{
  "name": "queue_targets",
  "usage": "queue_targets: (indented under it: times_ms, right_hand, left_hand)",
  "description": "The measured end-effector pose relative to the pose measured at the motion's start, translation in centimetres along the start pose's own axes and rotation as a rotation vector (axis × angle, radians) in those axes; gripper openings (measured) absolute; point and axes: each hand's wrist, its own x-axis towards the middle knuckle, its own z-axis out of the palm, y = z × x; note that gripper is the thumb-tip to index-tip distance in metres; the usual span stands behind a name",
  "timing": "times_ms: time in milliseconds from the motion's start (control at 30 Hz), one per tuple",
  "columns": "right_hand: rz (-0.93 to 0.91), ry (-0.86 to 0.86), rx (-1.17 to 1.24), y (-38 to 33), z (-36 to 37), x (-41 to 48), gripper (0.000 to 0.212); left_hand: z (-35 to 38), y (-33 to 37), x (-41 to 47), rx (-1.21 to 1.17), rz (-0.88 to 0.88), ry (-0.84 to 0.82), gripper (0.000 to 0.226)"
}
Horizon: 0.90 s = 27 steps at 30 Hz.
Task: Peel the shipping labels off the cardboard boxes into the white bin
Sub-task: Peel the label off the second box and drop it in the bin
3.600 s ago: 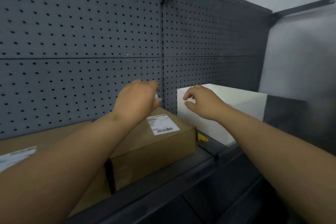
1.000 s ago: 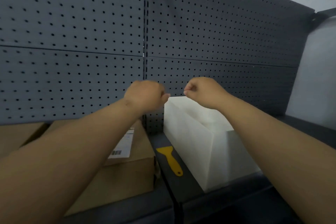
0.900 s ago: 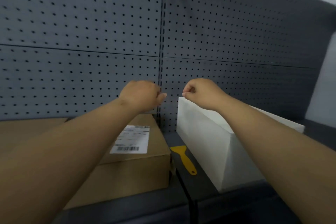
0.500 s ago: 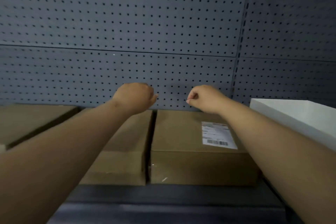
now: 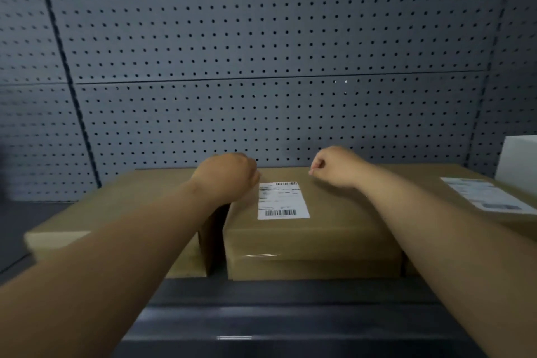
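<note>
A cardboard box sits in the middle of the shelf with a white shipping label stuck flat on its top. My left hand hovers at the label's upper left corner, fingers curled, with nothing seen in it. My right hand hangs over the box's far edge to the right of the label, also curled into a loose fist. A second box on the right carries another label. The white bin shows only as a corner at the far right edge.
A third cardboard box without a visible label stands to the left, with a dark gap between it and the middle box. A grey pegboard wall closes the back. The dark shelf lip runs along the front.
The view has swung left from the white bin to the boxes. Both hands moved with it and now sit over the middle box's label; the yellow scraper is out of view.
</note>
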Motion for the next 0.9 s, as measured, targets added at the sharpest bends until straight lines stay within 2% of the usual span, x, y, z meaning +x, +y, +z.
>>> queue_targets:
  times_ms: [167,333,500,700,900]
  right_hand:
    - [0.041,-0.035,-0.025,-2.0,1.9,0.3,0.022]
    - [0.105,-0.042,-0.039,-3.0,2.7,0.9,0.031]
    - [0.158,-0.033,0.020,-2.7,2.9,1.5,0.031]
    - [0.173,-0.032,-0.041,-2.8,3.7,2.4,0.023]
    - [0.194,-0.021,-0.004,-2.5,4.3,2.8,0.026]
  left_hand:
    - [1.4,-1.9,-1.0,-0.110,0.038,-0.041,0.037]
    - [3.0,-1.9,-1.0,-0.206,0.117,-0.055,0.039]
    - [3.8,-1.8,-0.8,-0.310,0.148,-0.085,0.036]
    - [4.0,-1.6,-1.2,-0.250,0.143,-0.107,0.039]
    - [4.0,-1.5,-1.5,-0.244,0.134,-0.143,0.034]
